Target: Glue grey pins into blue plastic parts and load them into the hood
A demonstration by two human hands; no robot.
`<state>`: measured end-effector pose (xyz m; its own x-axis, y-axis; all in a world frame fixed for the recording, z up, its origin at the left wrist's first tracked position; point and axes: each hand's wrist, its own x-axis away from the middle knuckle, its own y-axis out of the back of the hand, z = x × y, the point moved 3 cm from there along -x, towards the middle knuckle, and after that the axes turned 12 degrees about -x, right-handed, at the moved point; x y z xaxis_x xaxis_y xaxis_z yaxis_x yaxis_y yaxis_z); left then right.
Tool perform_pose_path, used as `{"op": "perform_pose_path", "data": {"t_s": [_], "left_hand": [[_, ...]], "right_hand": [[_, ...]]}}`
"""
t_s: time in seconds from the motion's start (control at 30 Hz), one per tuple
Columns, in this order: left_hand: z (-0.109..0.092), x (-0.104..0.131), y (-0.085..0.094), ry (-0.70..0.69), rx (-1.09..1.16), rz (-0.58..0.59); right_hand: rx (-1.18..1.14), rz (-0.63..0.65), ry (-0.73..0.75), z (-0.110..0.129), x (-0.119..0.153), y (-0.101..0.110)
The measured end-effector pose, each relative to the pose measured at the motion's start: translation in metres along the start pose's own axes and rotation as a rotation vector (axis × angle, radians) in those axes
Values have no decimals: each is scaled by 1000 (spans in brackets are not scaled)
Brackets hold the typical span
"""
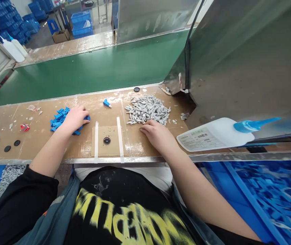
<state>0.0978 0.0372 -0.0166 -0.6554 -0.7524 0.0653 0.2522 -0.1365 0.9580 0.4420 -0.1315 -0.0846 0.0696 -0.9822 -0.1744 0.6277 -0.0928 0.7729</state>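
Note:
My left hand lies over a heap of small blue plastic pieces, its fingers curled round a blue piece at the heap's right side. At the near edge of a heap of small grey plastic pieces, my right hand has thumb and fingers pinched together; what is between them, if anything, is too small to tell. Between the hands, a cardboard pad is held by two white tape strips, with a round black disc on it. A single blue piece with a pale tip lies beyond the pad.
A white glue bottle with a blue nozzle lies at the right, beside a metal panel. Black discs and a red piece sit at the left. Beyond runs a green belt. Blue bins stand below the bench edge.

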Motion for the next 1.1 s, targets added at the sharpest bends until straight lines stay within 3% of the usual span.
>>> {"op": "perform_pose_path", "data": {"t_s": [0.13, 0.23, 0.3, 0.4, 0.57, 0.77, 0.9, 0.97, 1.1], "left_hand": [[-21, -2, 9, 60, 344, -134], [-50, -10, 12, 106, 728, -161], [-70, -18, 8, 92, 929, -206], [-86, -29, -9, 82, 1184, -259], [-83, -33, -38, 152, 1421, -286], [-81, -33, -42, 211, 1537, -246], [-83, -31, -34, 194, 1504, -237], [-84, -28, -29, 180, 1406, -255], [-85, -23, -22, 161, 1155, -273]], "right_hand": [[-427, -55, 22, 21, -8, 1], [-860, 15, -18, 43, -29, -11], [-1016, 70, -2, 56, -47, -22], [-1023, 93, 91, 65, -65, -39], [-858, 185, 162, 65, -58, -58], [-1022, 219, 10, 62, -47, -64], [-994, 190, 9, 61, -45, -64], [-889, 173, 79, 61, -44, -60], [-633, 212, 393, 66, -41, -52]]}}
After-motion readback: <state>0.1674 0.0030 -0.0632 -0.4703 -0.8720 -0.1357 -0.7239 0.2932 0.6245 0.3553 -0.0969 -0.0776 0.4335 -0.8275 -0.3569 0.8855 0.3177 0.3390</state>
